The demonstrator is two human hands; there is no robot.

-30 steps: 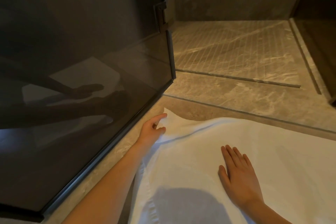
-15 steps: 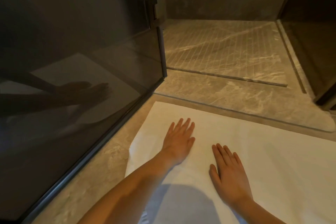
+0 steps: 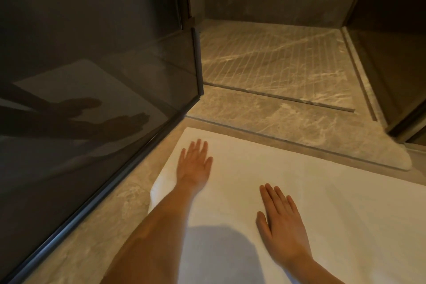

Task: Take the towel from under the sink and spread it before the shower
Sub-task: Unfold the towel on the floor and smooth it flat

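A white towel (image 3: 322,196) lies flat on the marble floor, its far edge running along the raised threshold of the shower (image 3: 272,62). My left hand (image 3: 194,162) rests palm down near the towel's far left corner, fingers spread. Closer to me, my right hand (image 3: 280,222) also lies flat on the cloth with fingers together. Neither hand grips the fabric. My shadow falls on the towel's near edge.
A dark tinted glass door (image 3: 92,76) stands open on the left, its metal bottom rail running diagonally beside the towel. The shower's stone threshold (image 3: 288,122) crosses ahead. A dark panel (image 3: 396,53) borders the shower on the right.
My left hand let go of the towel's left corner, laid it flat and slid outward toward that corner. The towel now lies smooth. My right hand stays pressed in place.
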